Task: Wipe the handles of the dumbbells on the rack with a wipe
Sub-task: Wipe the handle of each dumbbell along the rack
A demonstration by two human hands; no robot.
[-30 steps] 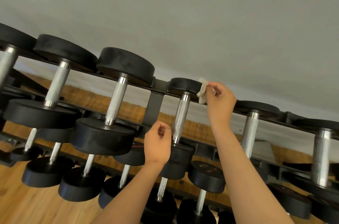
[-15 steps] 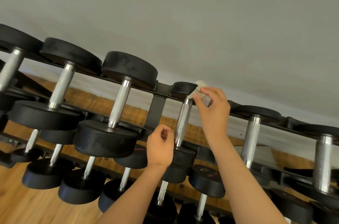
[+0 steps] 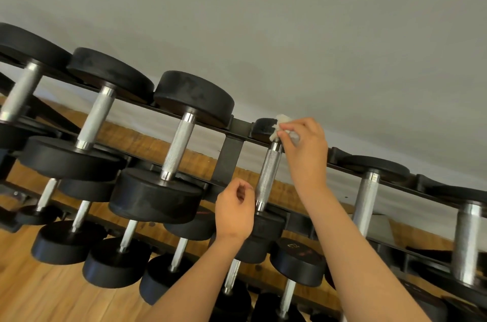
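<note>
Grey wall [image 3: 263, 18] fills the upper half of the head view, and a strip of wooden floor [image 3: 39, 295] shows at the lower left. Between them a black rack [image 3: 229, 155] runs slantwise from upper left to lower right, with dumbbells lying across its rails in at least two tiers.

On the top tier, three larger dumbbells [image 3: 179, 147] sit to the left, their knurled silver bars between broad black heads. Just right of the rack's upright bracket lies a smaller dumbbell [image 3: 263, 125], and its handle [image 3: 267, 176] slopes down toward the camera.

The right hand [image 3: 305, 147] is raised at the far, upper end of that handle. Its thumb and fingertips pinch a crumpled white wipe [image 3: 279, 124] – the wipe lies against the far black head, right where the bar meets it. The other fingers are bent, and part of the wipe shows under the palm.

The left hand [image 3: 234, 213] is held just beside the handle's near, lower end – its fingers are loosely curled and hold nothing. Whether it touches the bar cannot be told.

More dumbbells [image 3: 366, 203] continue along the top tier to the right, and smaller ones [image 3: 297, 261] fill the tier below both forearms.
</note>
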